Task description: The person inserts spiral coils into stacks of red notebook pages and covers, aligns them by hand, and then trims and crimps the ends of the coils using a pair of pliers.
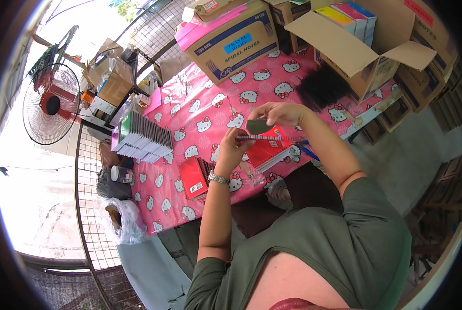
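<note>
My left hand (pixel 233 154) grips a small spiral notebook (pixel 259 126) by one end, fingers closed round it. Its dark green face and the row of coil holes along its edge show. At the notebook's upper edge, my right hand (pixel 281 113) has its fingers curled and pinched. A thin wire coil sticks out past the notebook's right end. Beneath my hands lies a stack of red notebooks (pixel 272 157). Left of it, by my left wrist, sits another pile of red spiral notebooks (pixel 194 178). A blue-handled tool (pixel 309 151), perhaps pliers, lies right of the stack.
A pink patterned cloth (pixel 202 124) covers the table. A tall stack of spiral notebooks (pixel 144 138) stands at left. Black coils (pixel 321 87) heap near an open carton (pixel 339 44); a closed carton (pixel 236 46) stands at the back. A fan (pixel 52 105) stands far left.
</note>
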A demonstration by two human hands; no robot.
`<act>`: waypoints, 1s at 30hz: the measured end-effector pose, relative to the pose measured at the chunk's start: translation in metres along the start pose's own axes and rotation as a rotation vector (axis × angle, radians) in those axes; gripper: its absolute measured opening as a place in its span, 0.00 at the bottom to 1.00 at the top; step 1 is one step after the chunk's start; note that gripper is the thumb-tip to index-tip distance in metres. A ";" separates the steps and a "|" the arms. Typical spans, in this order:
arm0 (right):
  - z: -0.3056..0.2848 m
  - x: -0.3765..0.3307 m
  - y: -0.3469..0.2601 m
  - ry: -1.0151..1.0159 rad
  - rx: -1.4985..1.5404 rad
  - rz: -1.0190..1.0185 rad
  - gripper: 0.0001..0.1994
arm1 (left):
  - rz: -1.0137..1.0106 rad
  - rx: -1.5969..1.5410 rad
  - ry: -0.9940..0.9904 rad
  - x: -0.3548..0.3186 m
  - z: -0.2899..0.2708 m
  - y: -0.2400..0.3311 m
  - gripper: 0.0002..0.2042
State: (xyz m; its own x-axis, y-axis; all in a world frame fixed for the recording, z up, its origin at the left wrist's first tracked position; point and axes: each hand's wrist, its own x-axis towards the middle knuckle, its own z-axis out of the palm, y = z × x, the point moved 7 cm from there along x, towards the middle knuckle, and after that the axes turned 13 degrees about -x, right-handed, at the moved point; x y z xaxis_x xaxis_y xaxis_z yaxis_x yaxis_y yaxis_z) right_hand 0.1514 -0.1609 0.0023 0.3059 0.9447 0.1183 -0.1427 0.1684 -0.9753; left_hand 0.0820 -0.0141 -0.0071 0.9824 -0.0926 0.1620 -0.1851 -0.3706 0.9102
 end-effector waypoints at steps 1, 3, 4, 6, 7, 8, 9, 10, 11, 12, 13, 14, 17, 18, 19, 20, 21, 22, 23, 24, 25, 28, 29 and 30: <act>-0.007 0.003 0.005 0.049 -0.207 0.089 0.21 | -0.010 -0.045 0.012 0.001 -0.001 -0.008 0.14; -0.006 0.007 0.003 0.046 -0.256 0.089 0.21 | -0.030 -0.131 0.046 0.001 -0.005 -0.023 0.14; 0.002 0.009 -0.002 -0.009 -0.095 0.005 0.22 | -0.039 -0.173 0.065 0.001 -0.008 -0.030 0.15; -0.003 0.005 0.004 -0.003 -0.114 0.031 0.21 | -0.058 -0.220 0.027 0.004 -0.001 -0.031 0.13; -0.013 0.006 0.014 0.047 -0.294 0.137 0.21 | -0.068 -0.243 0.010 0.005 0.002 -0.032 0.13; -0.019 0.009 0.016 0.090 -0.477 0.239 0.21 | -0.084 -0.235 0.013 0.004 0.001 -0.033 0.13; -0.012 0.012 0.009 0.079 -0.277 0.129 0.20 | -0.099 -0.226 0.018 0.002 -0.001 -0.034 0.13; -0.004 0.012 0.003 0.065 -0.076 0.020 0.20 | -0.115 -0.217 0.024 0.000 -0.004 -0.035 0.12; 0.000 0.008 -0.002 0.060 0.131 -0.082 0.19 | -0.115 -0.288 0.033 -0.001 -0.002 -0.031 0.12; -0.005 0.008 0.007 0.079 -0.110 0.032 0.19 | -0.115 -0.358 0.044 -0.001 0.000 -0.027 0.11; -0.015 0.009 0.014 0.095 -0.351 0.147 0.19 | -0.115 -0.429 0.056 -0.002 0.001 -0.023 0.11; -0.026 0.011 0.019 0.109 -0.596 0.251 0.20 | -0.143 -0.388 0.074 -0.005 -0.003 -0.022 0.10; -0.097 -0.027 0.064 0.539 -1.004 0.378 0.27 | -0.163 -0.374 0.138 -0.005 -0.004 -0.018 0.08; -0.120 -0.050 0.086 0.650 -1.161 0.458 0.30 | -0.143 -0.431 0.166 -0.004 0.000 -0.019 0.08; -0.131 -0.070 0.105 0.686 -1.366 0.556 0.33 | -0.126 -0.485 0.204 -0.005 0.000 -0.020 0.08; -0.118 -0.074 0.111 0.760 -1.310 0.432 0.33 | -0.089 -0.534 0.284 -0.013 -0.007 -0.019 0.07; -0.098 -0.084 0.117 0.832 -1.249 0.315 0.33 | -0.051 -0.587 0.360 -0.021 -0.007 -0.017 0.08; -0.085 -0.101 0.114 0.973 -1.263 0.222 0.35 | -0.015 -0.643 0.432 -0.029 -0.006 -0.015 0.08; -0.068 -0.118 0.110 1.112 -1.269 0.121 0.37 | -0.036 -0.621 0.441 -0.035 -0.005 -0.019 0.08; -0.049 -0.131 0.112 1.098 -1.342 0.220 0.38 | -0.057 -0.596 0.451 -0.039 -0.006 -0.027 0.08; -0.030 -0.147 0.114 1.092 -1.416 0.322 0.39 | -0.075 -0.572 0.450 -0.040 -0.007 -0.030 0.08; 0.007 -0.172 0.137 0.827 -1.631 0.564 0.33 | -0.062 -0.562 0.473 -0.038 -0.001 -0.027 0.08; 0.011 -0.178 0.135 0.803 -1.577 0.598 0.32 | -0.021 -0.592 0.484 -0.037 0.000 -0.023 0.08; 0.012 -0.183 0.130 0.783 -1.522 0.634 0.30 | -0.019 -0.574 0.473 -0.036 0.002 -0.022 0.08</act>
State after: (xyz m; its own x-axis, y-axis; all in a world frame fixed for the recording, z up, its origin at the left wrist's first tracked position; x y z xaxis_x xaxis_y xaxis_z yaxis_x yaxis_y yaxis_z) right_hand 0.0653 -0.3083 -0.1435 0.9373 0.3465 0.0375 0.3472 -0.9189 -0.1872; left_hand 0.0505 -0.0046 -0.0336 0.9147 0.3650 0.1734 -0.2536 0.1844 0.9496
